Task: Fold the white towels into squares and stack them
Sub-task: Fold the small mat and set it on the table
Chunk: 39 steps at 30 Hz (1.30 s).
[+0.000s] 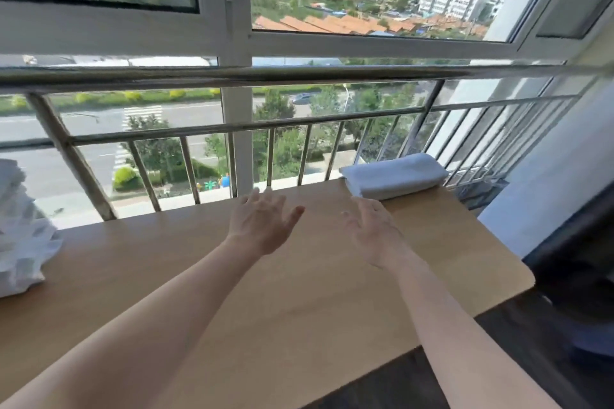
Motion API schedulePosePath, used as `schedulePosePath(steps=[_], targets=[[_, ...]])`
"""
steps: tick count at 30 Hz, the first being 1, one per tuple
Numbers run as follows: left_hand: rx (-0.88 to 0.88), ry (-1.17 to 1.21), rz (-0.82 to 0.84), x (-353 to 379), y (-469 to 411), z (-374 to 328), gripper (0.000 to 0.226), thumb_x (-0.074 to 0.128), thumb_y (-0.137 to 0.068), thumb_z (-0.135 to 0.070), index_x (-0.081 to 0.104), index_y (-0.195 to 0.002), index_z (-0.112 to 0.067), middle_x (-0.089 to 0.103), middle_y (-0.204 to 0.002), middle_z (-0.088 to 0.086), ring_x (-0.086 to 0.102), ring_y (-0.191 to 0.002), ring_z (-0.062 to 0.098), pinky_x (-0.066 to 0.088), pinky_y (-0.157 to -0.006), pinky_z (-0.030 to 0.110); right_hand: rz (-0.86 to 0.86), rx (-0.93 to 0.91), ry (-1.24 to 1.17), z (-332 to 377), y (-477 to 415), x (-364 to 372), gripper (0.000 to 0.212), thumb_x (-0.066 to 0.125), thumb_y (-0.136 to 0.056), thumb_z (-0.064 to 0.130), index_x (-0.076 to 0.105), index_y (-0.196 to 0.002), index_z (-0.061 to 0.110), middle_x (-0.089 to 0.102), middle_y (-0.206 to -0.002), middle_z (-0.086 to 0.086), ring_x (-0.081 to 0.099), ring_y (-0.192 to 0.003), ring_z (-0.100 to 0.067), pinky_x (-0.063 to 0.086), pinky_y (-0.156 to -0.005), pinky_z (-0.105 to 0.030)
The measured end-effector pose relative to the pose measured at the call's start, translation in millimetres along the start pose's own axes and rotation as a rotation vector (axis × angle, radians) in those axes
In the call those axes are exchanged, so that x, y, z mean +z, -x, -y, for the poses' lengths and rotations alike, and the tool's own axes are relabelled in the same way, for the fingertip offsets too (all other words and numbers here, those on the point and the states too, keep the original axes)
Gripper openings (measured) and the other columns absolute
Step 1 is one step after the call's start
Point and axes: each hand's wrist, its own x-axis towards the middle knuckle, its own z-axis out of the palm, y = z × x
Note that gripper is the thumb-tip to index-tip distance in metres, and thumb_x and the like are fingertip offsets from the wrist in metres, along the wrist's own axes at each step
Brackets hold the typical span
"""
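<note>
A folded stack of white towels [395,176] lies at the far right corner of the wooden table [299,302]. A rumpled heap of unfolded white towels [20,236] sits at the table's left edge, partly cut off by the frame. My left hand [262,226] hovers over the far middle of the table, fingers spread and holding nothing. My right hand [375,232] is beside it, just short of the folded stack, fingers straight and empty.
A metal railing [299,123] and a large window run along the table's far edge. A dark chair or object [578,269] stands past the table's right end. Dark floor shows below the table's near edge.
</note>
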Motion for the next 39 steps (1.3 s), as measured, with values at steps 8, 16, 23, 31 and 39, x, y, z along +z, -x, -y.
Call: schedulePosePath(steps=[8, 16, 23, 31, 39], targets=[[0.043, 0.016, 0.051, 49.4, -96.1, -89.7, 0.079, 0.007, -0.092, -0.072, 0.049, -0.141, -0.027, 0.044, -0.153, 0.006, 0.039, -0.139, 0.027, 0.028, -0.11, 0.041, 0.055, 0.105, 0.012, -113.2, -71.4, -37.7, 0.058, 0.041, -0.104, 0.047, 0.031, -0.155, 0.023, 0.03, -0.16, 0.0, 0.024, -0.148, -0.02, 0.017, -0.12, -0.034], [0.098, -0.001, 0.034, 61.0, -166.1, -172.2, 0.089, -0.003, -0.085, -0.074, 0.051, -0.137, -0.027, 0.049, -0.145, 0.005, 0.042, -0.134, 0.026, 0.031, -0.106, 0.039, 0.051, 0.152, -0.049, -198.7, -136.3, -78.6, 0.059, 0.039, -0.104, 0.047, 0.029, -0.156, 0.02, 0.028, -0.161, -0.001, 0.022, -0.149, -0.021, 0.019, -0.121, -0.037], [0.016, 0.011, 0.081, 104.3, -236.6, -242.8, 0.075, 0.016, -0.095, -0.072, 0.046, -0.145, -0.023, 0.045, -0.151, 0.007, 0.036, -0.14, 0.026, 0.029, -0.11, 0.04, 0.083, 0.084, -0.032, -281.8, -225.8, -92.7, 0.056, 0.039, -0.105, 0.044, 0.031, -0.153, 0.016, 0.037, -0.157, -0.004, 0.027, -0.146, -0.022, 0.024, -0.117, -0.036], [-0.106, 0.057, 0.152, 172.5, -304.3, -312.3, 0.067, 0.026, -0.098, -0.068, 0.038, -0.149, -0.026, 0.027, -0.163, 0.008, 0.019, -0.151, 0.026, 0.025, -0.114, 0.041, 0.167, -0.061, 0.01, -378.7, -325.5, -87.2, 0.058, 0.043, -0.103, 0.048, 0.032, -0.154, 0.021, 0.038, -0.155, -0.002, 0.029, -0.145, -0.02, 0.024, -0.12, -0.036], [-0.081, 0.053, 0.077, 216.7, -348.2, -325.6, 0.068, 0.057, -0.092, -0.055, 0.042, -0.152, -0.03, 0.03, -0.162, 0.013, 0.027, -0.149, 0.035, 0.032, -0.114, 0.049, 0.194, -0.353, 0.218, -420.0, -390.9, -43.7, 0.058, 0.044, -0.102, 0.049, 0.028, -0.154, 0.029, 0.014, -0.166, 0.001, 0.006, -0.153, -0.024, 0.002, -0.125, -0.039]])
